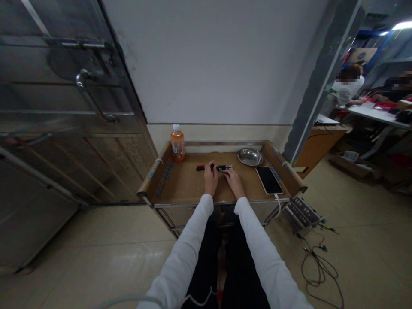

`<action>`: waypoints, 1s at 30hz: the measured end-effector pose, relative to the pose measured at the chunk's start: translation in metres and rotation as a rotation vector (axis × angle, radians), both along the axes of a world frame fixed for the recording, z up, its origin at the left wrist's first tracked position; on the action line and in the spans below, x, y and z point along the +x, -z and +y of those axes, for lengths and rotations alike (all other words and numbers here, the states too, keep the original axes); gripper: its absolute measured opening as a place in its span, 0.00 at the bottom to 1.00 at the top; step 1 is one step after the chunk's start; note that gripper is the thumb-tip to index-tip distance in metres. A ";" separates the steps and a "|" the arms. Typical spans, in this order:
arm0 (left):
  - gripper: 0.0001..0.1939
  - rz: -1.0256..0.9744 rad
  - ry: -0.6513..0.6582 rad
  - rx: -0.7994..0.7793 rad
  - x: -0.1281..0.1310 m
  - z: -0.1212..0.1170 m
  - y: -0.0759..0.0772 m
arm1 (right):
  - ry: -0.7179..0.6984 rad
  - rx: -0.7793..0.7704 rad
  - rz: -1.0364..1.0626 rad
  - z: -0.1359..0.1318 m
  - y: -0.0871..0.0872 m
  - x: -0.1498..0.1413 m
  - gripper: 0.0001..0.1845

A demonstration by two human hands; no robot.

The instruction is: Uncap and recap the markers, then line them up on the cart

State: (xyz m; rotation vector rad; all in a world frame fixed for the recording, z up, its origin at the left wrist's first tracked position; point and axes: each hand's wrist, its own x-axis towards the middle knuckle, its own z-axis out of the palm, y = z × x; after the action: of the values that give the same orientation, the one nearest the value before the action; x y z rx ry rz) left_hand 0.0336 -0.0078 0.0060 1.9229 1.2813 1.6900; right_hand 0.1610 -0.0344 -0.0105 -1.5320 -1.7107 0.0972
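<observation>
My left hand [210, 179] is over the middle of the cardboard-lined cart top [180, 186], its fingers closed round something small and dark. Beside it, my right hand [234, 181] has its fingertips pinched together, at a small dark and silvery piece that is too small to name. A red and black pen [200, 168] lies just left of my left hand, its right end hidden by the fingers. Past my right fingertips lie black and clear pens [227, 167], close together; I cannot tell whether the fingers touch them.
An orange drink bottle [177, 143] stands at the cart's back left. A round metal dish [250, 157] sits at the back right, with a phone [269, 180] on a white cable before it. Cables [318, 266] lie on the floor at right. People work at a table farther off.
</observation>
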 end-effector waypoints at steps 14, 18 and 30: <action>0.17 -0.034 -0.012 -0.001 0.000 -0.001 0.000 | -0.009 0.028 0.023 -0.005 -0.005 -0.002 0.15; 0.16 -0.033 -0.016 0.004 0.000 -0.001 -0.001 | 0.052 0.009 -0.009 -0.007 -0.007 -0.002 0.16; 0.07 0.264 0.227 -0.074 0.006 -0.001 0.004 | 0.298 0.103 -0.007 -0.004 -0.004 0.000 0.19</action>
State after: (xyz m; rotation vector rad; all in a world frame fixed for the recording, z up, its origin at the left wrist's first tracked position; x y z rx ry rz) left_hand 0.0397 -0.0085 0.0015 2.2070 1.1388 1.2969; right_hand 0.1615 -0.0383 -0.0070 -1.6916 -1.4509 -0.1476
